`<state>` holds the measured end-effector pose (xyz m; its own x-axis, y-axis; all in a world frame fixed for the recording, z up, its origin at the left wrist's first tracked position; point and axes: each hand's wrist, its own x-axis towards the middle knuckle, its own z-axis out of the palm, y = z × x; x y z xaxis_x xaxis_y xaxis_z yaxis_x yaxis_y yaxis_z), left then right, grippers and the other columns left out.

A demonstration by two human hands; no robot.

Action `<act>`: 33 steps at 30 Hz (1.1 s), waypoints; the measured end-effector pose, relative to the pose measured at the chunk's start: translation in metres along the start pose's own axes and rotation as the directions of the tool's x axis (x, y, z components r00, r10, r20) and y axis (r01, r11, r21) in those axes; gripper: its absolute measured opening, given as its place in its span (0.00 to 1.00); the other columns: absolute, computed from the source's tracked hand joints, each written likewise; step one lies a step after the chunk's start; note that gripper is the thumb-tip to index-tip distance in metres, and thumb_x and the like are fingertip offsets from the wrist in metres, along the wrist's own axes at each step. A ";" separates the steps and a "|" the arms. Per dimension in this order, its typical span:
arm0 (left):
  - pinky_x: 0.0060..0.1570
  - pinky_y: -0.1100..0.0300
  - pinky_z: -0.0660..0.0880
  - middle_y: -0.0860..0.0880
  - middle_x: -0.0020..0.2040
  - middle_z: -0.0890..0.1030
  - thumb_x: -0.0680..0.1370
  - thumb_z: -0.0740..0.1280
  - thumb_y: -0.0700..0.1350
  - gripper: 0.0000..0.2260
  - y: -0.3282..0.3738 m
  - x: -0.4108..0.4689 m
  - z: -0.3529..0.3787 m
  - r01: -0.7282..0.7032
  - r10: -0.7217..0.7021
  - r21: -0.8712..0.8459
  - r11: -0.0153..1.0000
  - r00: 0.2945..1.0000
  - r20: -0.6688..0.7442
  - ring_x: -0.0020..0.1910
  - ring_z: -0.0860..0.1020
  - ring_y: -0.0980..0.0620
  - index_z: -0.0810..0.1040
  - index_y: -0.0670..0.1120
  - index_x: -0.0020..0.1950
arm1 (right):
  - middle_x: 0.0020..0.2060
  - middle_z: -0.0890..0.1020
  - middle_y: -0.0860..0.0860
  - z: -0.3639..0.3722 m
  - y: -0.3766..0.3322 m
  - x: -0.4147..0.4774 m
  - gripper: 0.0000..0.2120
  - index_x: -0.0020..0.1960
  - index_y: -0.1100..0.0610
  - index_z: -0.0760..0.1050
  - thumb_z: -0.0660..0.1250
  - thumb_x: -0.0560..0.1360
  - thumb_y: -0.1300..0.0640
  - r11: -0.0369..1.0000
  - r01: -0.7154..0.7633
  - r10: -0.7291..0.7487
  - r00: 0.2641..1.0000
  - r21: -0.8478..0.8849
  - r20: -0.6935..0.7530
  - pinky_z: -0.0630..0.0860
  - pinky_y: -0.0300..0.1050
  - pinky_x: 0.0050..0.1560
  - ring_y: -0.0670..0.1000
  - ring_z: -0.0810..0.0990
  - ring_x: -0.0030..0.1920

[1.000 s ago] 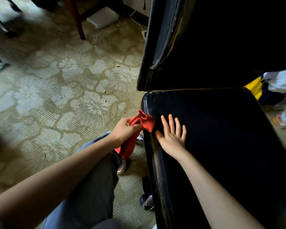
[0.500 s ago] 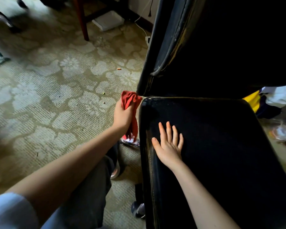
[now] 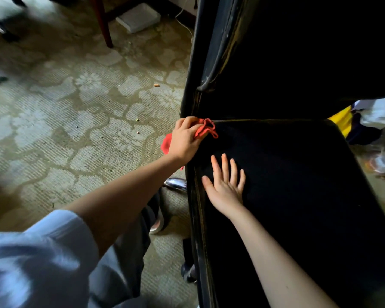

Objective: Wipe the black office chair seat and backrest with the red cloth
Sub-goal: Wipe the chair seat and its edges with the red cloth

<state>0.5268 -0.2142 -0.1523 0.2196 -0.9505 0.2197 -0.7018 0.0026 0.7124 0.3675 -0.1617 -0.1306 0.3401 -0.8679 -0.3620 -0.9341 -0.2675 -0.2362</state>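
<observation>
Red cloth (image 3: 203, 129) bunched in left hand (image 3: 183, 141) at seat (image 3: 287, 185) rear-left corner; right hand (image 3: 226, 187) flat, fingers spread, bracing. Seat wipe likely starting. Next: sweep across.

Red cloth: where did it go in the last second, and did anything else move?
The left hand, gripping the red cloth, moved it along the left edge of the seat, from beside the right hand to the back corner under the backrest. No hold changed. The right hand stayed flat on the seat, fingers spread.
</observation>
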 end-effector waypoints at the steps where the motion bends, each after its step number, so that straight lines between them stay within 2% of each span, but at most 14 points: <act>1: 0.60 0.55 0.63 0.42 0.56 0.78 0.75 0.59 0.56 0.21 -0.002 -0.006 0.001 -0.013 0.013 -0.017 1.000 1.000 0.018 0.57 0.72 0.38 0.83 0.42 0.53 | 0.76 0.37 0.48 0.001 0.001 0.000 0.29 0.77 0.47 0.39 0.49 0.81 0.44 1.000 -0.001 0.001 1.000 0.010 0.003 0.30 0.52 0.70 0.50 0.33 0.75; 3: 0.58 0.54 0.64 0.42 0.53 0.79 0.75 0.59 0.56 0.21 -0.001 -0.020 0.000 -0.052 0.053 -0.036 0.998 0.998 0.036 0.54 0.73 0.37 0.83 0.42 0.53 | 0.76 0.38 0.46 0.001 0.002 0.001 0.31 0.77 0.50 0.39 0.51 0.81 0.45 0.998 -0.006 0.008 1.000 0.062 -0.021 0.29 0.50 0.70 0.48 0.33 0.74; 6: 0.55 0.63 0.59 0.42 0.49 0.80 0.75 0.61 0.52 0.18 0.001 -0.045 0.001 -0.123 0.125 -0.064 0.990 0.992 0.024 0.51 0.74 0.39 0.83 0.41 0.50 | 0.76 0.40 0.45 0.000 0.003 0.004 0.32 0.77 0.53 0.41 0.55 0.80 0.47 0.989 -0.029 0.033 0.999 0.145 -0.030 0.28 0.45 0.69 0.46 0.34 0.75; 12: 0.52 0.62 0.63 0.42 0.45 0.77 0.76 0.62 0.51 0.16 0.007 -0.094 -0.001 -0.222 0.244 -0.161 0.962 0.960 0.137 0.48 0.69 0.51 0.83 0.41 0.50 | 0.76 0.42 0.44 -0.009 0.008 0.003 0.31 0.76 0.47 0.46 0.57 0.79 0.55 0.936 -0.020 -0.008 0.997 0.352 0.077 0.29 0.44 0.69 0.43 0.35 0.74; 14: 0.50 0.60 0.65 0.43 0.44 0.77 0.76 0.62 0.51 0.17 0.012 -0.104 -0.008 -0.283 0.322 -0.205 0.937 0.926 0.198 0.46 0.69 0.54 0.83 0.40 0.49 | 0.77 0.44 0.44 -0.012 0.014 -0.005 0.34 0.75 0.46 0.50 0.62 0.74 0.59 0.873 0.047 -0.093 0.993 0.485 0.070 0.28 0.42 0.69 0.42 0.35 0.74; 16: 0.51 0.63 0.65 0.47 0.44 0.77 0.76 0.62 0.51 0.17 0.017 -0.110 -0.017 -0.222 0.288 -0.272 0.936 0.928 0.235 0.46 0.69 0.59 0.83 0.40 0.51 | 0.77 0.48 0.45 -0.016 0.018 -0.016 0.38 0.74 0.47 0.55 0.63 0.67 0.57 0.837 0.094 -0.131 0.991 0.540 0.030 0.30 0.40 0.69 0.43 0.37 0.75; 19: 0.51 0.66 0.66 0.54 0.45 0.75 0.74 0.62 0.50 0.16 0.021 -0.104 -0.026 0.023 -0.001 -0.379 0.925 0.998 0.059 0.45 0.71 0.59 0.82 0.41 0.51 | 0.76 0.55 0.44 -0.012 0.026 -0.040 0.35 0.74 0.50 0.59 0.57 0.67 0.55 0.929 0.094 -0.019 0.978 0.358 -0.208 0.34 0.48 0.71 0.47 0.43 0.76; 21: 0.51 0.72 0.64 0.52 0.46 0.75 0.73 0.63 0.50 0.17 0.017 -0.087 -0.030 0.111 -0.165 -0.383 0.917 0.980 -0.112 0.45 0.71 0.57 0.82 0.39 0.52 | 0.75 0.59 0.46 -0.007 0.035 -0.062 0.32 0.73 0.52 0.62 0.54 0.68 0.53 0.969 0.046 0.040 0.940 0.242 -0.338 0.37 0.52 0.72 0.50 0.48 0.76; 22: 0.53 0.73 0.64 0.50 0.47 0.75 0.73 0.64 0.51 0.17 0.015 -0.075 -0.033 0.137 -0.204 -0.361 0.923 0.967 -0.155 0.47 0.71 0.56 0.82 0.39 0.53 | 0.75 0.58 0.46 -0.004 0.040 -0.073 0.31 0.74 0.51 0.61 0.53 0.71 0.51 0.978 0.017 0.052 0.945 0.207 -0.323 0.36 0.52 0.72 0.50 0.47 0.76; 24: 0.58 0.66 0.64 0.46 0.53 0.77 0.75 0.64 0.53 0.18 0.010 -0.049 -0.034 0.167 -0.215 -0.268 0.949 0.963 -0.165 0.53 0.72 0.51 0.81 0.41 0.56 | 0.77 0.47 0.45 0.001 0.051 -0.089 0.29 0.77 0.49 0.50 0.48 0.78 0.45 0.995 -0.035 0.048 0.989 0.094 -0.140 0.32 0.52 0.71 0.50 0.38 0.76; 25: 0.60 0.62 0.62 0.44 0.56 0.76 0.77 0.65 0.52 0.17 0.008 -0.036 -0.032 0.175 -0.206 -0.204 0.963 0.968 -0.144 0.56 0.71 0.47 0.80 0.43 0.59 | 0.76 0.41 0.45 0.004 0.055 -0.093 0.28 0.77 0.48 0.42 0.46 0.80 0.42 0.998 -0.047 0.048 0.998 0.031 -0.028 0.30 0.52 0.71 0.50 0.34 0.75; 27: 0.59 0.63 0.58 0.42 0.60 0.74 0.78 0.65 0.49 0.15 0.008 -0.014 -0.024 0.167 -0.173 -0.078 0.983 0.983 -0.069 0.61 0.68 0.42 0.78 0.45 0.62 | 0.75 0.34 0.46 0.008 0.059 -0.094 0.31 0.75 0.47 0.33 0.46 0.81 0.41 0.998 -0.050 0.052 0.994 -0.023 0.101 0.30 0.54 0.70 0.50 0.30 0.73; 30: 0.63 0.57 0.61 0.45 0.64 0.71 0.79 0.63 0.53 0.17 0.014 -0.003 -0.007 0.144 -0.149 0.112 0.983 0.988 0.042 0.65 0.64 0.43 0.75 0.51 0.66 | 0.75 0.33 0.47 0.009 0.059 -0.093 0.32 0.75 0.48 0.31 0.46 0.80 0.40 0.998 -0.060 0.062 0.990 -0.019 0.127 0.30 0.56 0.70 0.52 0.29 0.73; 33: 0.62 0.53 0.60 0.48 0.65 0.72 0.79 0.62 0.54 0.18 0.019 -0.014 -0.001 0.095 -0.107 0.220 0.971 0.993 0.041 0.66 0.65 0.45 0.73 0.54 0.68 | 0.75 0.32 0.48 0.008 0.058 -0.093 0.32 0.75 0.49 0.31 0.44 0.80 0.39 0.996 -0.072 0.079 0.987 -0.058 0.138 0.31 0.57 0.70 0.53 0.30 0.74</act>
<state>0.5113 -0.2005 -0.1408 0.2652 -0.9573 0.1151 -0.8093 -0.1561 0.5662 0.2829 -0.0930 -0.1180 0.2770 -0.8205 -0.5001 -0.9608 -0.2284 -0.1573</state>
